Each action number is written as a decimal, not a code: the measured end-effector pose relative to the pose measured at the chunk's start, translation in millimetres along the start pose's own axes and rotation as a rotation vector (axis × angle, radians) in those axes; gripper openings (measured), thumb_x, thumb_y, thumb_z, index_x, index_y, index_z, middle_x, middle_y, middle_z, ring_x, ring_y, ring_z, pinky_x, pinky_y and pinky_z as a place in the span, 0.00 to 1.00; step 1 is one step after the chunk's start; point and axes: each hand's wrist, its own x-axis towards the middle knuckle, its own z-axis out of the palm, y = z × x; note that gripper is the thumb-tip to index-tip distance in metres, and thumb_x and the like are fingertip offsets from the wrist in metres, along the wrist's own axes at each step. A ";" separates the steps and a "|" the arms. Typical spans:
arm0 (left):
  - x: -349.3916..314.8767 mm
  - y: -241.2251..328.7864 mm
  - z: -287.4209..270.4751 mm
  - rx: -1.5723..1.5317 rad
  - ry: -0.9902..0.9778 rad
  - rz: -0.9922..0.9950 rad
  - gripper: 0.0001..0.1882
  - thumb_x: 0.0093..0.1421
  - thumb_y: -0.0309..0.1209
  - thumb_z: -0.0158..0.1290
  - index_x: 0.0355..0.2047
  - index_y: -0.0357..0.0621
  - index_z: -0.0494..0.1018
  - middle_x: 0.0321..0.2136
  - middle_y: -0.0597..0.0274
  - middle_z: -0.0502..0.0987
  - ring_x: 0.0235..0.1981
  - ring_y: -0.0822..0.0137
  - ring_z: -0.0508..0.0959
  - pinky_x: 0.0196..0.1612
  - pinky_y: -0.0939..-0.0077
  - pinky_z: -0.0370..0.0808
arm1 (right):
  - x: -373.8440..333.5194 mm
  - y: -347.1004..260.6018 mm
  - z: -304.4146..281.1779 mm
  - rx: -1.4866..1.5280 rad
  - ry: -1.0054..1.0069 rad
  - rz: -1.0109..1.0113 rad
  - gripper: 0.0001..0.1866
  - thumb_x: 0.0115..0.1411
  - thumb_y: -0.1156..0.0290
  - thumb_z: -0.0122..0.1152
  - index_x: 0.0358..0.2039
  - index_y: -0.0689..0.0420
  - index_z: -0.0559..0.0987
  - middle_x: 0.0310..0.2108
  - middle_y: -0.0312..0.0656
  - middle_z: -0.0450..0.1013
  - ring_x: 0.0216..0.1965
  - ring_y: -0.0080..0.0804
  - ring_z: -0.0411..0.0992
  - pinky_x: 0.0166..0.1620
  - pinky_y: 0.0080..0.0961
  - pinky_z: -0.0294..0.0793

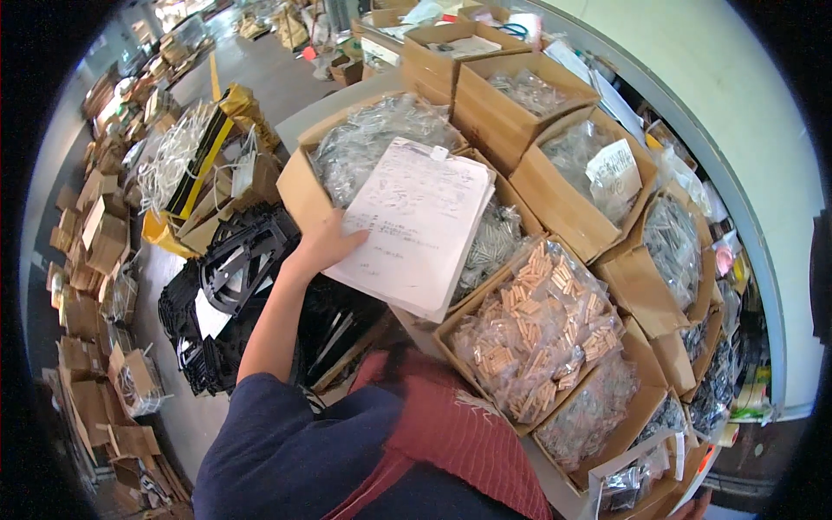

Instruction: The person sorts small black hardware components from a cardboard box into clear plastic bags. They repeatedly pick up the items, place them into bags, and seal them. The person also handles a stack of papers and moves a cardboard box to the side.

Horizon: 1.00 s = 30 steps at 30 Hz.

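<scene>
Warehouse bench, crowded with open cardboard boxes (555, 199) of bagged small parts. Left hand (325, 247) grips sheaf of papers (420, 225) by its edge, held flat above boxes for reading. Right hand unseen.

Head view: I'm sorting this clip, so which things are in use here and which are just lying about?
In use:
left hand
sheaf of papers
box of clear bags under it

Lying about:
box of tan pieces
black frames
white cords
empty cartons

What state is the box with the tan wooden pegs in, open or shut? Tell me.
Open. The box has its flaps folded outward, and clear bags of tan pegs show heaped to the top.
</scene>
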 end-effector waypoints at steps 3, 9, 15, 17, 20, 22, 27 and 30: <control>-1.2 4.7 -7.2 -0.256 0.024 -0.092 0.41 0.60 0.49 0.63 0.61 0.26 0.65 0.46 0.41 0.80 0.44 0.55 0.82 0.49 0.66 0.78 | -10.5 -26.6 43.8 0.167 -0.043 -0.066 0.27 0.70 0.52 0.58 0.55 0.65 0.75 0.47 0.53 0.78 0.42 0.43 0.78 0.45 0.36 0.80; -15.3 8.1 -4.5 -0.892 -0.009 -0.096 0.27 0.64 0.40 0.62 0.51 0.24 0.75 0.40 0.52 0.83 0.36 0.67 0.83 0.42 0.75 0.79 | -35.9 -79.4 106.3 0.340 -0.434 -0.148 0.14 0.70 0.69 0.55 0.46 0.66 0.81 0.36 0.48 0.80 0.39 0.39 0.78 0.44 0.34 0.78; -65.7 -15.8 -28.8 -1.221 0.278 -0.139 0.21 0.67 0.35 0.58 0.51 0.28 0.74 0.40 0.50 0.83 0.35 0.64 0.84 0.40 0.70 0.82 | -71.6 -109.2 123.2 0.478 -0.637 0.019 0.11 0.69 0.75 0.55 0.43 0.68 0.83 0.36 0.47 0.79 0.32 0.33 0.73 0.35 0.28 0.73; -103.2 -43.1 -51.8 -1.264 0.506 -0.163 0.19 0.67 0.36 0.57 0.48 0.29 0.77 0.38 0.50 0.83 0.34 0.64 0.84 0.38 0.71 0.80 | -74.8 -111.5 129.9 0.479 -0.712 -0.003 0.11 0.70 0.75 0.55 0.44 0.68 0.83 0.40 0.50 0.80 0.35 0.35 0.76 0.38 0.28 0.76; -134.7 -88.5 -72.9 -1.210 0.892 -0.118 0.17 0.68 0.35 0.56 0.47 0.29 0.77 0.36 0.55 0.82 0.32 0.68 0.82 0.36 0.75 0.78 | -78.1 -105.9 132.4 0.475 -0.817 0.060 0.12 0.69 0.76 0.55 0.46 0.68 0.83 0.45 0.53 0.80 0.42 0.39 0.78 0.47 0.30 0.78; -163.1 -117.9 -88.4 -1.032 1.021 -0.182 0.17 0.68 0.34 0.55 0.46 0.29 0.77 0.36 0.57 0.82 0.32 0.70 0.81 0.36 0.76 0.76 | -78.4 -104.3 136.4 0.491 -0.877 0.113 0.12 0.69 0.75 0.56 0.47 0.67 0.83 0.46 0.53 0.80 0.44 0.42 0.78 0.50 0.32 0.79; -220.1 -168.2 -90.7 -0.989 0.975 -0.419 0.19 0.65 0.35 0.56 0.46 0.27 0.77 0.36 0.52 0.83 0.33 0.65 0.82 0.38 0.73 0.77 | -82.8 -71.5 169.9 0.422 -1.013 0.095 0.13 0.70 0.78 0.50 0.50 0.64 0.81 0.39 0.47 0.79 0.39 0.31 0.75 0.43 0.28 0.75; -244.0 -200.3 -65.5 -1.046 0.907 -0.531 0.20 0.64 0.35 0.57 0.46 0.26 0.78 0.38 0.50 0.83 0.33 0.64 0.83 0.39 0.72 0.77 | -90.8 -74.7 197.9 0.611 -1.063 -0.006 0.12 0.72 0.78 0.49 0.49 0.65 0.80 0.35 0.43 0.78 0.34 0.26 0.73 0.39 0.26 0.73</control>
